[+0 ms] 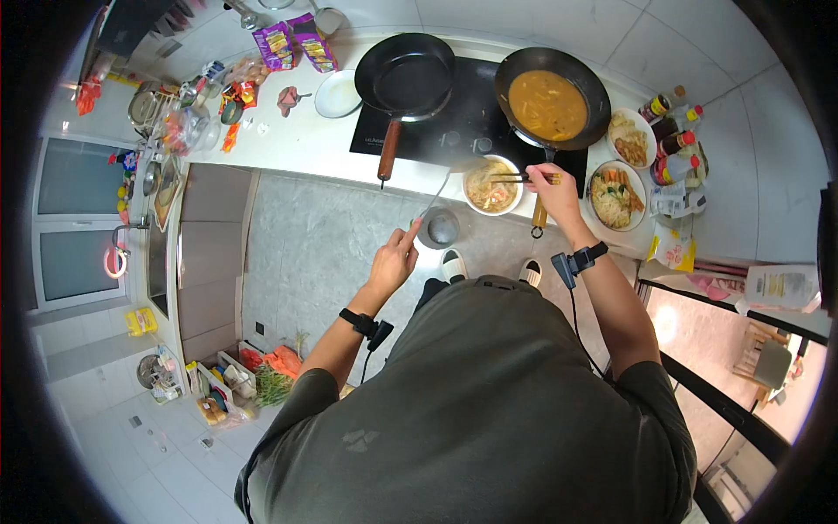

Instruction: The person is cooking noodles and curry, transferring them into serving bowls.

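Observation:
In my right hand [551, 190] is a pair of chopsticks [514, 177], their tips over a white bowl of noodle soup [486, 208] at the counter's front edge. My left hand [393, 261] grips the end of a long-handled metal utensil [437, 194]; its blurred head reaches the bowl's upper left rim, and its exact kind is hard to tell. Beyond the bowl, a wok [599, 98] with orange-brown broth and noodles stands on the black cooktop [474, 105]. Left of it is a black frying pan [406, 73] with a wooden handle.
Right of the cooktop stand a plate of noodles and carrots [612, 203], a bowl of fried food [632, 141] and several sauce bottles [674, 143]. A white plate [338, 95] and purple packets [275, 47] lie to the left. A round grey bin [439, 229] is below the counter edge.

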`<state>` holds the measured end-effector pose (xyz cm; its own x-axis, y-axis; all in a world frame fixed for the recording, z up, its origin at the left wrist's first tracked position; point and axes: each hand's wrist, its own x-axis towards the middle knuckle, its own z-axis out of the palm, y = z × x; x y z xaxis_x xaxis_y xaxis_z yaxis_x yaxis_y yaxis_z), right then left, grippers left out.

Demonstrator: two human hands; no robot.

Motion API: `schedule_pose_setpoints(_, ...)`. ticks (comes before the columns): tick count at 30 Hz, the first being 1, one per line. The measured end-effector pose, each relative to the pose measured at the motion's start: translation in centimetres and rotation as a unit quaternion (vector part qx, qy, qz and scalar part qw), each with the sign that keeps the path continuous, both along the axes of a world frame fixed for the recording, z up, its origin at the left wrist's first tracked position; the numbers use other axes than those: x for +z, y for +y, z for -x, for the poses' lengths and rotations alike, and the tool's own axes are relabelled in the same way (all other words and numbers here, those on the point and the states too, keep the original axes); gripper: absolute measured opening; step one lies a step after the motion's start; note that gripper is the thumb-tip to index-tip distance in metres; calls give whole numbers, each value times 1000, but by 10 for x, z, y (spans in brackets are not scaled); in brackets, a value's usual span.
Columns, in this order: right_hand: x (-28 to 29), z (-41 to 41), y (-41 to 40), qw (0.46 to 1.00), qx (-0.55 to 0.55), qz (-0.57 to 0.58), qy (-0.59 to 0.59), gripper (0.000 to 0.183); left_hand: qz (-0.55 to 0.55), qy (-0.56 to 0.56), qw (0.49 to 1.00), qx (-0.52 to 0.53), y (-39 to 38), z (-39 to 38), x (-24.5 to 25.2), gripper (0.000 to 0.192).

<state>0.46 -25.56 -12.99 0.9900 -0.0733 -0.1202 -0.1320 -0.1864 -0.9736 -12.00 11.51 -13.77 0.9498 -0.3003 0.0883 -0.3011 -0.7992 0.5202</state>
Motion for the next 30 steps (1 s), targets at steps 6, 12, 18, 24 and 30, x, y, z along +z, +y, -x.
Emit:
schedule_pose_setpoints(6,-5,10,1,998,18,-10,52,25,10,2,1000,-10,-5,-5,6,64)
schedule_pose_setpoints(12,19,20,-16,999,-15,-31,36,26,9,6,1000,-18,-9,-2,2,70)
schedule_pose_setpoints(18,12,36,-52,993,-39,-110,19,22,-35,9,999,-32,-24,6,0,68)
schedule_pose_setpoints(24,12,56,-93,981,-60,-183,11,25,-13,-11,999,-37,-39,23,-2,71)
schedule_pose_setpoints(30,9,76,-158,929,-169,-328,14,32,-31,-7,999,13,-58,38,-6,63)
